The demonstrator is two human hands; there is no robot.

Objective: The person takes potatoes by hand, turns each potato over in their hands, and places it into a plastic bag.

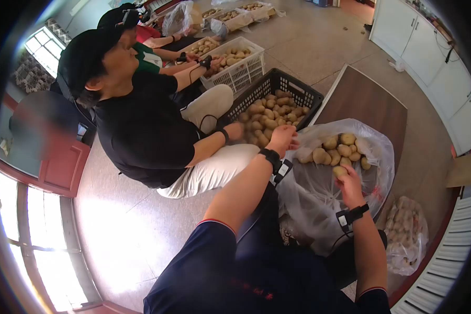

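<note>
My right hand (349, 183) is closed round a potato (340, 171) over the open clear plastic bag (319, 196). Several potatoes (344, 149) lie in the far part of the bag, which rests partly on a brown board (363, 99). My left hand (284, 140) is between the bag and a black crate (315, 99) of potatoes (269, 114). Its fingers point right, over the bag's left edge, and whether they hold anything is unclear.
A co-worker in black (141, 125) sits close on the left, one hand at the black crate. Other people sit beyond, by a white crate (246, 70). A filled bag (405, 230) lies on the floor at right, near white cabinets (429, 57).
</note>
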